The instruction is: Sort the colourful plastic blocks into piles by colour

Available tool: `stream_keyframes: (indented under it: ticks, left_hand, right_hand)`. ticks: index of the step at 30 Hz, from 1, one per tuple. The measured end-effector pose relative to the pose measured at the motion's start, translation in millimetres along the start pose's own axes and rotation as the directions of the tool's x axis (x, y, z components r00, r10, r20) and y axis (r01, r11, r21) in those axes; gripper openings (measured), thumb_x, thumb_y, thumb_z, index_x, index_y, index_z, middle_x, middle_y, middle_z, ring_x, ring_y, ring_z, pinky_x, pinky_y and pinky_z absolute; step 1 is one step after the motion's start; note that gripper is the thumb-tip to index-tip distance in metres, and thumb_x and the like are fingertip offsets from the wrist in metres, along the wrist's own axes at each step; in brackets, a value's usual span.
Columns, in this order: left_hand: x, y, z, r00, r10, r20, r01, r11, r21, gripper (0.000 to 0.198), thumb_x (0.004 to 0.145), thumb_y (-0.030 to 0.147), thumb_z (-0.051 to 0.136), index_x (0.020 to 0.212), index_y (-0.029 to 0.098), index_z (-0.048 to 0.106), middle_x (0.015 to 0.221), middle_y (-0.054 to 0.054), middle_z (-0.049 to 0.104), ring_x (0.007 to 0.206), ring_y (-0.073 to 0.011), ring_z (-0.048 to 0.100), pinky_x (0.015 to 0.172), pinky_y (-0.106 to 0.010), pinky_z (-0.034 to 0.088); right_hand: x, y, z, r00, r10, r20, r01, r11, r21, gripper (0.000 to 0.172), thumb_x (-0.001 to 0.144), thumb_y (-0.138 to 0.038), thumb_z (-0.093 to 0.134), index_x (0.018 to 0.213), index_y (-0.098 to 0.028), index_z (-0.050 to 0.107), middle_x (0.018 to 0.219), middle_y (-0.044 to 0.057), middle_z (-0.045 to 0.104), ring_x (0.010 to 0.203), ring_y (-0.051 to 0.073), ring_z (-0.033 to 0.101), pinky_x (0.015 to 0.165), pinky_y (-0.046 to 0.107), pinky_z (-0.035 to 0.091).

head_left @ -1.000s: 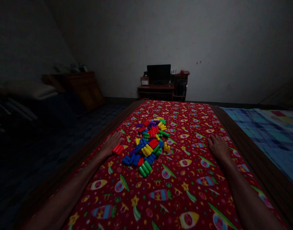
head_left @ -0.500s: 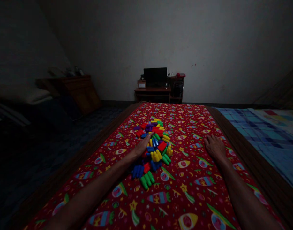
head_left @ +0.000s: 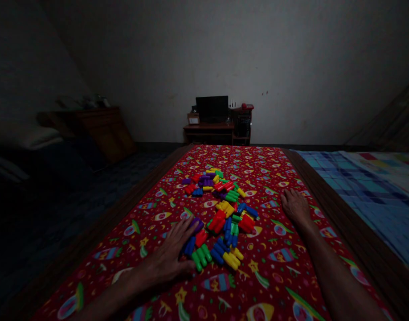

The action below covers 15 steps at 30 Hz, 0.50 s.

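Red cloth point(head_left: 269, 281) with rockets and stars lies on the desk point(head_left: 320, 191), whose brown sides show. Lots of bright blocks point(head_left: 218, 221) lie on the cloth in two messy bunches, one in the middle and one nearer the far edge. The left hand point(head_left: 173, 252) is low, left of the near bunch. Its fingers point(head_left: 181, 229) are a bit spread, and the thumb point(head_left: 186, 266) is well apart from them. The fingertips are at a purple block point(head_left: 197, 225), but I can't tell if they touch it. Just beside this hand are a blue block point(head_left: 190, 246) and a green block point(head_left: 202, 257), with the green one near the thumb. The right hand point(head_left: 296, 207) rests on the cloth near the right edge, well apart from the blocks. Its fingers are a little bent and loose, with nothing in them. Past the far edge is a black screen point(head_left: 212, 108).
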<state>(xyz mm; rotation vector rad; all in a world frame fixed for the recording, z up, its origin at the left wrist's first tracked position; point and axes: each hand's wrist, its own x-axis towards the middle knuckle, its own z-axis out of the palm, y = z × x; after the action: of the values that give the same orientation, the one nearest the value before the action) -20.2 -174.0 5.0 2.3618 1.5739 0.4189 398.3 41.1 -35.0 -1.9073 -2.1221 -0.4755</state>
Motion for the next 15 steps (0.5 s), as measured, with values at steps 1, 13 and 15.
stream_keyframes:
  ticks: [1,13,15]
  left_hand:
    - [-8,1,5.8,1.000,0.022,0.000,-0.022,0.999,0.030,0.097,0.073,0.068,0.061,0.151,0.038,0.012,0.160,-0.010,0.008,0.144,-0.0441,0.009,0.108,-0.068,0.023]
    - [127,41,31.2,0.981,0.134,-0.139,-0.136,0.991,-0.007,0.094,0.069,0.066,0.068,0.148,0.037,0.027,0.161,-0.011,0.003,0.143,-0.0462,0.001,0.106,-0.075,0.004]
    - [142,29,21.2,0.976,0.129,-0.177,-0.136,0.990,-0.028,0.097,0.066,0.071,0.065,0.148,0.033,0.030,0.161,-0.013,0.007,0.144,-0.0446,0.003,0.108,-0.072,0.002]
  right_hand:
    - [0,0,0,1.000,-0.003,0.003,0.003,1.000,0.001,0.044,0.097,-0.031,0.029,0.121,-0.009,0.058,0.125,0.018,0.060,0.116,0.028,0.053,0.101,0.039,0.034]
    - [-2,-1,-3,1.000,0.002,-0.003,-0.002,1.000,-0.004,0.044,0.097,-0.031,0.029,0.123,-0.010,0.058,0.128,0.018,0.059,0.118,0.028,0.053,0.102,0.040,0.034]
    - [-2,-2,-4,1.000,0.011,0.003,-0.011,1.000,-0.018,0.044,0.098,-0.032,0.029,0.123,-0.011,0.058,0.129,0.017,0.059,0.119,0.028,0.053,0.103,0.039,0.034]
